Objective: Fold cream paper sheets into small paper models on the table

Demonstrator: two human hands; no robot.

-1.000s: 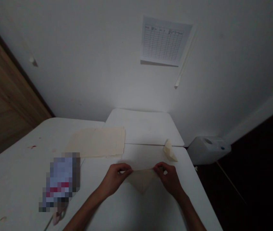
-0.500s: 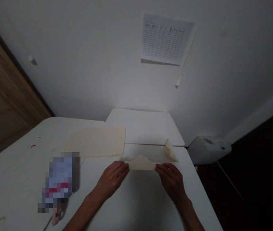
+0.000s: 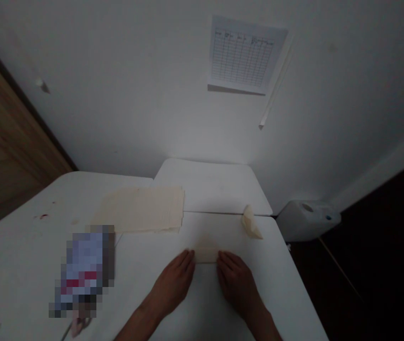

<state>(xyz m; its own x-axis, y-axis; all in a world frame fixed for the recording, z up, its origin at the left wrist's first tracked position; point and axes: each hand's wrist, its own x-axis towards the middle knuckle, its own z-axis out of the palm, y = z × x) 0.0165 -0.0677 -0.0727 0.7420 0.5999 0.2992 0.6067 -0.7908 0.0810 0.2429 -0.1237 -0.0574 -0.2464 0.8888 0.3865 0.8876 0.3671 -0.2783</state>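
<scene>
A small piece of cream paper [image 3: 206,255], folded into a narrow strip, lies on the white table in front of me. At its left end, the bunched fingers of my left hand [image 3: 176,280] grip the paper. My right hand [image 3: 235,280] grips the right end in the same way, fingers pressed together. Both hands cover the ends of the strip, so its corners are hidden. Beyond my right hand stands a folded cream paper piece [image 3: 251,223], pointed at the top.
Cream paper sheets [image 3: 145,209] lie flat at the back left. A pixelated bluish item [image 3: 83,263] is on the left of the white table [image 3: 13,274]. A whitish plastic container [image 3: 305,221] stands past the right edge. A printed table sheet [image 3: 243,57] hangs on the wall.
The paper's pointed top no longer stands out, and its visible part is now a shorter strip nearer to me. Both hands have come closer together and slightly towards me.
</scene>
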